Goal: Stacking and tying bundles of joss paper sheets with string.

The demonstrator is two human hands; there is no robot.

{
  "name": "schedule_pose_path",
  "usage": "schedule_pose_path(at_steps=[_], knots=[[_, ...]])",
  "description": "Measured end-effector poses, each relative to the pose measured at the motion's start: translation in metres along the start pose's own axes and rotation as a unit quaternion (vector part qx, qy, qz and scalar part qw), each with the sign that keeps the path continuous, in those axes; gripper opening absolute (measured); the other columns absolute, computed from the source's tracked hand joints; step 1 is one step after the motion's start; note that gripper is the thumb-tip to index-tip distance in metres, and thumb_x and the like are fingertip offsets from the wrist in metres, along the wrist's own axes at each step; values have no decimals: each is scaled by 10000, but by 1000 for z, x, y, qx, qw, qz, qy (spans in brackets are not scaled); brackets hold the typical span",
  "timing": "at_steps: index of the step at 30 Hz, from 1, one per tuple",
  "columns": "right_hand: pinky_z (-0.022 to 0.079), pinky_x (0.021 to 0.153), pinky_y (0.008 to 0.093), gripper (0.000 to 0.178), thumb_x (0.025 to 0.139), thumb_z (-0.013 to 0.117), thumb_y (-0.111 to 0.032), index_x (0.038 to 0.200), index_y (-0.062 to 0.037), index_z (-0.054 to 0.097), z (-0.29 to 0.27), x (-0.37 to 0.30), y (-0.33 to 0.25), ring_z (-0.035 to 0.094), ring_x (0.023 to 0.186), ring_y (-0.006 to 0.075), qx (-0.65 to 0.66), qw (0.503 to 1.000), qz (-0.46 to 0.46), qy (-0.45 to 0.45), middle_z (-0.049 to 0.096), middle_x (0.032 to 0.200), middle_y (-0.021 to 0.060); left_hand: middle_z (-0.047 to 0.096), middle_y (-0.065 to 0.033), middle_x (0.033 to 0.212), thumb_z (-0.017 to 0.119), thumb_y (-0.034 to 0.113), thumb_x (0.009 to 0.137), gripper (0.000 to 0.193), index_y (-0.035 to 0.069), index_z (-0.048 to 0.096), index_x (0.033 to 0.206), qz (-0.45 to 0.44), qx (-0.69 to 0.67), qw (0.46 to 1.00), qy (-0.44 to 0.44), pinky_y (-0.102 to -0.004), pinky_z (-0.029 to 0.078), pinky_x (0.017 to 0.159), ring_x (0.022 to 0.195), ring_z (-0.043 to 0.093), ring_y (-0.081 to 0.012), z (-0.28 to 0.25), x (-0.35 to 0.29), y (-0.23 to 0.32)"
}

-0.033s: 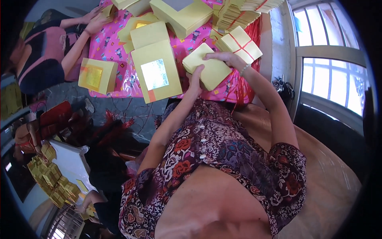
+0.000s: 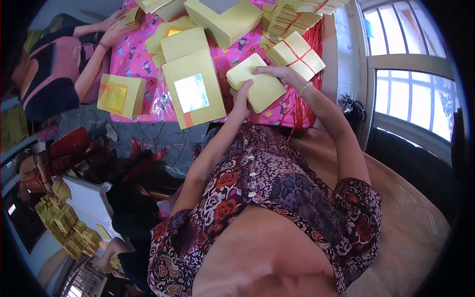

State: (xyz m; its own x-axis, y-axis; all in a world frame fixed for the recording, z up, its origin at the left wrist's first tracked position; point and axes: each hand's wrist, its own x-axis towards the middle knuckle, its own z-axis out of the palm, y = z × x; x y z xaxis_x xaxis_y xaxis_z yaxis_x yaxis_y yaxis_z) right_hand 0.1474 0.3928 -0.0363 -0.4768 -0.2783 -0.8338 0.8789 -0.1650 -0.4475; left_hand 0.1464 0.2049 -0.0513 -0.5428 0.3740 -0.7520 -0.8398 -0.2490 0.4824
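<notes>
Near the table's front edge I hold a thick stack of pale yellow paper (image 2: 263,94) between both hands. My left hand (image 2: 241,99) grips its near left side, the thumb lying along the top sheet. My right hand (image 2: 277,73) is closed over the far right edge, fingers bent onto the top. Just beyond it lies another yellow paper stack (image 2: 298,58), tied crosswise with red string. To the left is a larger stack of yellow paper with a silver foil square (image 2: 193,94), a block of plain yellow paper (image 2: 185,43) behind it.
A pink patterned cloth (image 2: 158,94) covers the table. A gold-foil paper stack (image 2: 134,96) sits at its left edge. Red strings (image 2: 301,115) hang at the right, near a barred window (image 2: 410,99). A co-worker's hands (image 2: 113,30) hold paper at the far left.
</notes>
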Motion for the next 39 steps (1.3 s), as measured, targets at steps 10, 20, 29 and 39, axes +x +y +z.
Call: schedule_pose_path(at_steps=[10,20,29,39], knots=[[490,916,305,646,875,616,-531,1281,-36,527,22,-2,58,636,1011,172,235,953,-175,84,639,1175,91,610,-124,1143,744,319,765,657,30,460,1282,-46,133,988,-57,-394,523,881,1028,630,-260,-14,26,22],[501,861,291,709,877,538,-620,1278,-35,523,36,9,50,645,950,166,208,958,-188,64,647,1122,97,601,-124,1217,611,380,865,567,47,486,1307,-100,92,979,-150,-425,485,957,1094,604,-279,-11,5,43],[492,891,312,719,868,566,-606,1307,-40,496,38,-4,36,626,1012,170,163,968,-182,54,623,1183,98,572,-144,1263,584,362,882,578,40,441,1339,-66,64,984,-153,-441,480,961,1118,592,-298,-8,-3,42],[493,857,300,628,852,623,-502,1265,-40,516,32,-9,20,628,943,149,106,972,-205,49,641,1084,70,540,-143,1305,477,529,914,634,78,437,1358,7,50,986,-157,-433,459,975,1150,568,-299,-9,5,50]])
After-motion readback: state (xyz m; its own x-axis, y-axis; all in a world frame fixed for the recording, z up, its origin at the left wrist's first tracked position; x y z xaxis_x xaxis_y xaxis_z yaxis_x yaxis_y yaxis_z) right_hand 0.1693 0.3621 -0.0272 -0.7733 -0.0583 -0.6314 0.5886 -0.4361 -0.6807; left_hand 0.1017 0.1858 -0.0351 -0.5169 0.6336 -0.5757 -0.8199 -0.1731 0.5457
